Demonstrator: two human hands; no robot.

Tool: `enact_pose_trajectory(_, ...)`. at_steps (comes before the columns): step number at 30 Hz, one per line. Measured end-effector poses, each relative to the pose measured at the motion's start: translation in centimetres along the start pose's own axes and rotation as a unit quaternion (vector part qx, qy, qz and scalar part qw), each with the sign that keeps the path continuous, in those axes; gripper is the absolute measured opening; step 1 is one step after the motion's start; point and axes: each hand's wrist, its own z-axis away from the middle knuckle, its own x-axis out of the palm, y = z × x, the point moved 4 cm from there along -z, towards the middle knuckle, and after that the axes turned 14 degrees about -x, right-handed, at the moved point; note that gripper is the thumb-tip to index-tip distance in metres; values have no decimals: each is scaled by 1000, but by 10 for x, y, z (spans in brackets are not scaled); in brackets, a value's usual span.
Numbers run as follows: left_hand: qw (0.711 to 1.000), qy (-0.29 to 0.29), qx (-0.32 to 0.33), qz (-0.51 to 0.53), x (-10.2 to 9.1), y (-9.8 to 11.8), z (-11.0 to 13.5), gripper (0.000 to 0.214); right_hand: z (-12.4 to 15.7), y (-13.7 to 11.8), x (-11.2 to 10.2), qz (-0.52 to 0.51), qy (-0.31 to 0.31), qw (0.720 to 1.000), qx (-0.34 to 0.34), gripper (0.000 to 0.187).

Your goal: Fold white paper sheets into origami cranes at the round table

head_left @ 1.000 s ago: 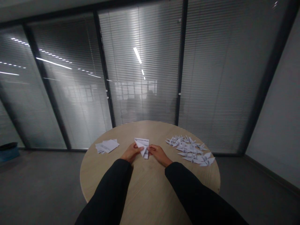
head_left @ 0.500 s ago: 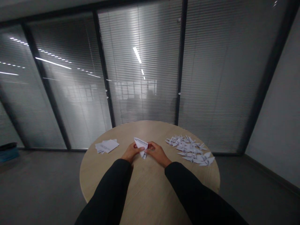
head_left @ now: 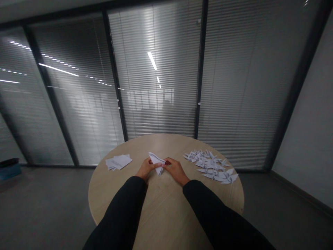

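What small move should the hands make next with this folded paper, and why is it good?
Probably crease the fold firmly with the fingertips: the left hand and right hand both pinch the folded white paper, and its layers seem slightly loose. The finished paper cranes look sharply folded.

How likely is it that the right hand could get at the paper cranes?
Likely: the right hand lies close beside the paper cranes, with nothing between them on the table, though it seems to be holding the folded paper with the left hand.
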Motion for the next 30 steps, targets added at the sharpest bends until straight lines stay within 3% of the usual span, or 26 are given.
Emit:
enact_pose_trajectory(4,1000,6,1,-12,1,2,1,42,-1,-1,-2,12,6,1000,4,14)
enact_pose_trajectory(12,999,-40,6,9,7,3,3,46,0,2,-3,5,10,1000,15,15)
enact_pose_trajectory(30,1000,17,13,0,1,6,3,36,0,-1,-6,7,17,999,34,19)
